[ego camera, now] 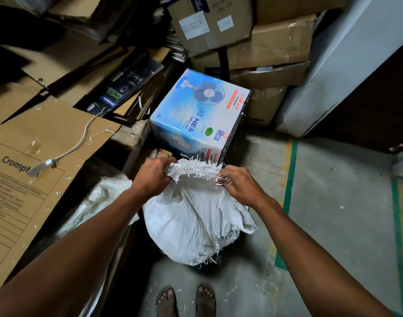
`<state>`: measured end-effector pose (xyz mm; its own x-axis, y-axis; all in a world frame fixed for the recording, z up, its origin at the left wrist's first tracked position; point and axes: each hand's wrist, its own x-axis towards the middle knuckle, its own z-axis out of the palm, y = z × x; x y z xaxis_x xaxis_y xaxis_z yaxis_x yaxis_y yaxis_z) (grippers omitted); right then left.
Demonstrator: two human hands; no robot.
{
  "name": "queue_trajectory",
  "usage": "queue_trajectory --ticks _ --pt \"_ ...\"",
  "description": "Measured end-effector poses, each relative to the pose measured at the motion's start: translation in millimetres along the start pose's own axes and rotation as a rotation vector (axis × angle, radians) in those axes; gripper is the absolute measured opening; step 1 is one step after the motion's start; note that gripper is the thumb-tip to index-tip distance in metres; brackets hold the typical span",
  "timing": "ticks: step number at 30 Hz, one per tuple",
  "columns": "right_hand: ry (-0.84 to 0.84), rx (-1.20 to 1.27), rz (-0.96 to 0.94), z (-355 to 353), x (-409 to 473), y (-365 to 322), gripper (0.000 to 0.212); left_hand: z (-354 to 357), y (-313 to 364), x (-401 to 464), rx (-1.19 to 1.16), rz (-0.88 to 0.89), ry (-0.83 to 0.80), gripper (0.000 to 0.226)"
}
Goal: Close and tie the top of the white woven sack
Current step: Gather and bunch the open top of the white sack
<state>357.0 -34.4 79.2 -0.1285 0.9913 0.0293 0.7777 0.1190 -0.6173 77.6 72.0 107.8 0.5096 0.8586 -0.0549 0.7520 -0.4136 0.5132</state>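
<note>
Both hands (197, 178) bunch the sack's (191, 225) frayed top; contents hidden.

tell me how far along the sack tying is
Done: the white woven sack looks filled and stands on the floor, its frayed top edge pulled up. In hand: the left hand and the right hand each grip one end of that edge, holding it stretched between them. Left: the top is not yet bunched, twisted or knotted, and no tie shows on it.
</note>
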Motion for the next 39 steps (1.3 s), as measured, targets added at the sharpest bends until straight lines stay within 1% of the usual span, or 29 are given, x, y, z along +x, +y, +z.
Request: queue_trajectory --ticks 1,4,6,8,11,14,16,20,23,27,31,33,36,38,39 --pt "0.007 0.004 -0.002 -2.2 -0.8 -3.2 0.008 0.1 1.9 1.6 0.017 -0.014 0.007 0.046" --pt "0.043 0.041 0.041 -5.5 -4.0 -9.7 0.021 2.1 4.6 2.1 0.023 -0.041 -0.005 0.05" --pt "0.066 0.004 0.015 -3.2 -5.1 -10.2 0.025 3.0 3.9 0.1 0.013 -0.053 -0.006 0.047" --pt "0.048 -0.05 -0.005 3.1 -4.7 -7.6 0.029 3.8 0.8 -0.6 0.003 -0.056 0.021 0.041" --pt "0.035 -0.081 0.036 14.9 1.6 0.7 0.037 4.8 0.1 -0.7 0.006 -0.055 0.051 0.034" --pt "0.082 -0.092 0.061 20.4 10.1 3.1 0.049 6.9 2.6 -1.1 0.018 -0.053 0.069 0.036" --pt "0.107 -0.092 0.072 19.6 13.4 2.2 0.056 6.3 2.4 -1.3 0.006 -0.019 0.083 0.032" --pt "0.186 -0.093 0.079 10.1 16.1 -1.7 0.051 0.9 -1.9 0.0 0.03 0.03 0.083 0.027" --pt "0.197 -0.103 0.075 2.3 20.7 -2.6 0.049 -1.8 -0.4 1.7 0.076 0.054 0.063 0.023" --pt "0.218 -0.096 0.087 -2.2 28.3 -5.3 0.044 -3.4 -1.3 5.3 0.071 0.08 -0.008 0.031" --pt "0.221 -0.078 0.111 -1.1 35.0 -5.0 0.044 1.6 -2.5 9.4 0.096 0.132 -0.089 0.027" --pt "0.213 -0.077 0.118 0.8 38.2 -4.2 0.044 7.4 -2.6 11.6 0.092 0.171 -0.107 0.02" --pt "0.22 -0.071 0.077 2.2 41.5 -3.4 0.044 17.6 2.0 14.6 0.057 0.235 -0.145 0.01" --pt "0.21 -0.062 0.072 3.1 43.7 -2.8 0.044 26.2 9.4 16.7 0.071 0.293 -0.171 0.01" --pt "0.203 -0.053 0.077 3.9 44.8 -3.2 0.045 30.0 15.2 16.9 0.094 0.327 -0.176 0.013"
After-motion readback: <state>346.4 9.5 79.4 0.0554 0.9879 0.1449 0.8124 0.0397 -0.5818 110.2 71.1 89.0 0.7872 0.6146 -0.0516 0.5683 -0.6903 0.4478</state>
